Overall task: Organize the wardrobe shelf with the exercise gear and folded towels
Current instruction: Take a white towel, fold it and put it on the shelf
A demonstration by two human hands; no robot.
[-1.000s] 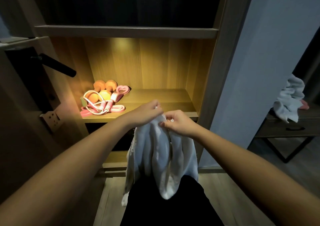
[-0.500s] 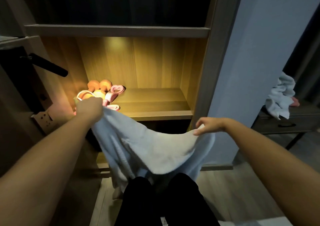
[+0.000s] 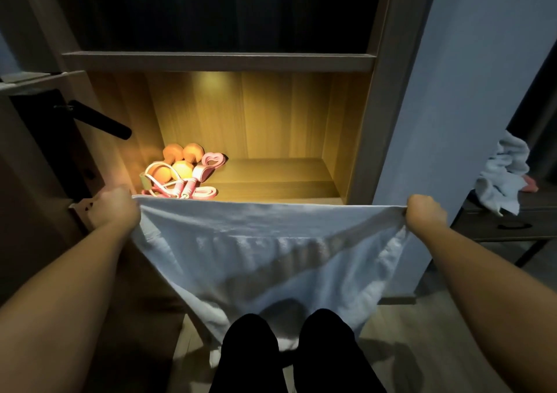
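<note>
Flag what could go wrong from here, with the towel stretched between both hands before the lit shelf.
1. The towel hangs low between the left hand and right hand; its lower edge sags behind the knees and may drag on the floor while folding.
2. The pink jump rope lies loose on the shelf, left side; sliding a towel in could snag it.

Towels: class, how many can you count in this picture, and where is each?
2. One towel hangs stretched between the left hand and right hand before the shelf; a crumpled towel lies on the side table at right, possibly hiding more.
</note>
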